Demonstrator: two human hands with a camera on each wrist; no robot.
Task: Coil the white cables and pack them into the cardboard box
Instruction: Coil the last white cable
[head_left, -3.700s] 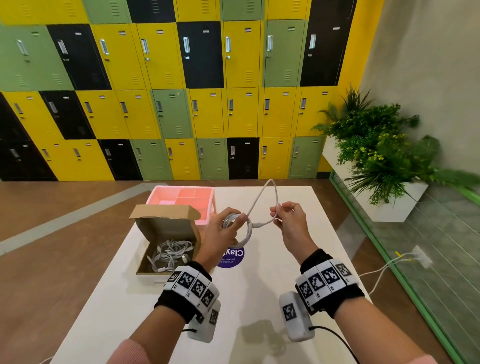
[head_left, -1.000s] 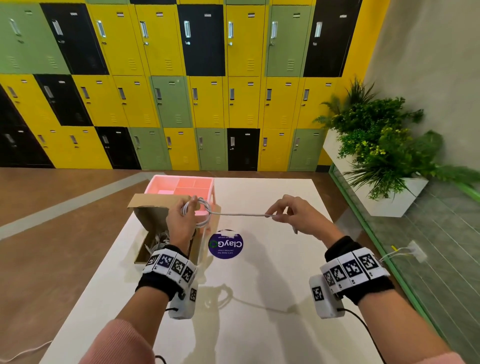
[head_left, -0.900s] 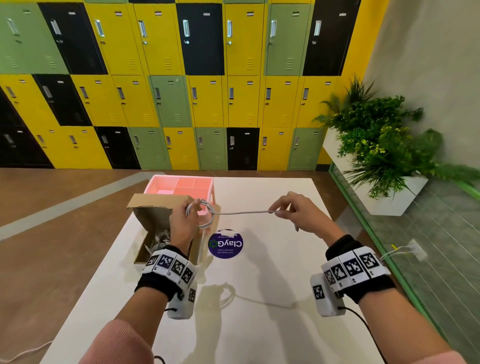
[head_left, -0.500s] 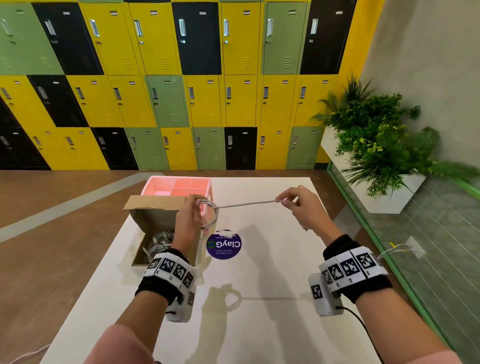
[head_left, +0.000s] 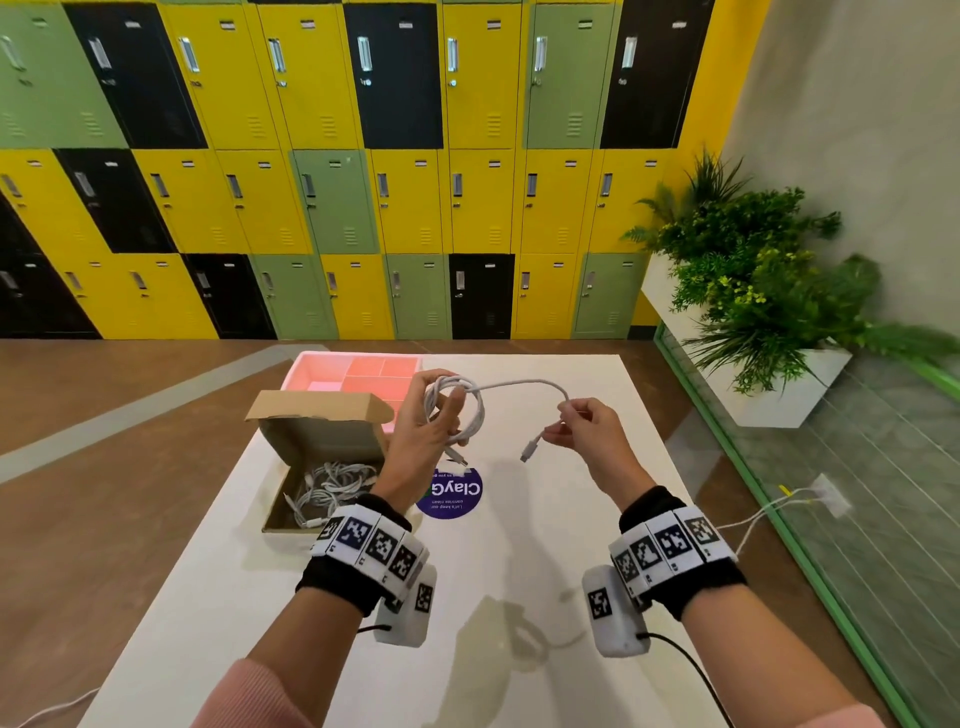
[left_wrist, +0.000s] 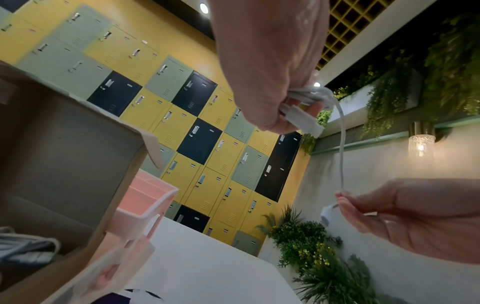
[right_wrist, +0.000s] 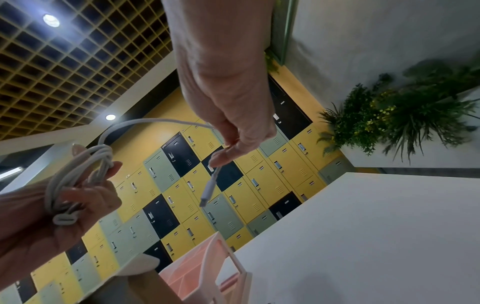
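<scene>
Cable (head_left: 470, 410), white, mid-frame: we grip coiled loops in left hand (head_left: 422, 436), pinch loose tail in right hand (head_left: 587, 434). Only right wrist view shows plug face under left thumb.

"ClayG" upside down on the round purple sticker (head_left: 451, 492); smaller lines unreadable.

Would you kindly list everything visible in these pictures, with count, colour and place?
Cable in hand: one, white, partly coiled, held above the table.
Cardboard box: one, brown, open, table's left side.
Packed cables: several, white, inside the box.
Pink tray: one, behind the box.
Sticker: one, purple, round, table centre.
Table: one, white.
Lockers: many, yellow, green, black, far wall.
Planter: one, white, green plants, right.
Hands: left hand grips the coil; right hand pinches the free end.
</scene>
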